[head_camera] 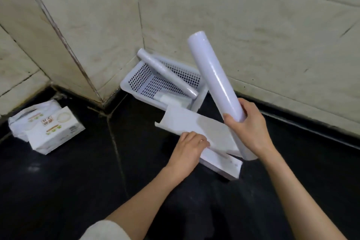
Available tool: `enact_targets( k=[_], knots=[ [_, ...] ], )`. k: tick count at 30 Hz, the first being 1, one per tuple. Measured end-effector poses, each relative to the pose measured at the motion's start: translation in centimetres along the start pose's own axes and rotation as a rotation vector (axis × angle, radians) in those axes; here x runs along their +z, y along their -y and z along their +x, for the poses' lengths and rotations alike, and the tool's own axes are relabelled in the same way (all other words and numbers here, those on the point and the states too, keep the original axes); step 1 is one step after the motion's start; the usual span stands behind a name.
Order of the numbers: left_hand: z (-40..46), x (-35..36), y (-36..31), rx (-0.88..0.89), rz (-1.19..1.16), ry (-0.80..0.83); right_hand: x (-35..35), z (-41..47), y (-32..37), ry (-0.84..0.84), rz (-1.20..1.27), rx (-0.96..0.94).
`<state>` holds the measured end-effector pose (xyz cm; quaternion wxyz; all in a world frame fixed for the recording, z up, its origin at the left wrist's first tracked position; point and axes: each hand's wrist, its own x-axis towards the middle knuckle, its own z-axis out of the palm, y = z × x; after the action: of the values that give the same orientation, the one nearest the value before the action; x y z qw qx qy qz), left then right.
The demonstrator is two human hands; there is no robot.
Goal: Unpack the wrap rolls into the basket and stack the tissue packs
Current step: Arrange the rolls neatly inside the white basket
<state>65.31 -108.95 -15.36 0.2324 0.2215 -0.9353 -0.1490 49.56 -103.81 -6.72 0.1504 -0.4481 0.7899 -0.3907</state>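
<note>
My right hand (251,128) grips the lower end of a long white wrap roll (212,76), held tilted up in the air over the basket's near right corner. My left hand (190,148) holds a long white open carton (204,138) just in front of the basket. A white perforated basket (142,78) stands in the wall corner on the dark floor. A thinner wrap roll (165,73) lies slanted across it, one end resting over the far rim. Small white items lie in the basket's bottom. Two tissue packs (52,128) lie on the floor at the left, one leaning on the other.
Beige tiled walls (253,25) meet in a corner behind the basket. The floor (78,181) is dark and glossy with tile joints. A pale sleeve or knee shows at the bottom edge.
</note>
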Motion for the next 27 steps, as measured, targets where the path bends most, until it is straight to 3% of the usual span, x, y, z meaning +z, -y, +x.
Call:
enact_targets(
  k=[4,10,20,27],
  knots=[
    [1.5,2.2,-3.2,0.041,-0.002,0.082,-2.5,-2.0,-2.4,-0.041,-0.015,0.038],
    [1.7,1.9,-3.1,0.017,-0.109,0.038,-3.0,-2.8,-4.6,-0.014,-0.036,0.061],
    [1.0,-3.6,7.8,-0.127,0.054,-0.139,1.8,3.6,-1.6,0.181,-0.140,-0.067],
    [3.1,-5.0,15.9,-0.195,0.142,-0.092,9.0,13.4,1.3,0.342,-0.084,-0.120]
  ],
)
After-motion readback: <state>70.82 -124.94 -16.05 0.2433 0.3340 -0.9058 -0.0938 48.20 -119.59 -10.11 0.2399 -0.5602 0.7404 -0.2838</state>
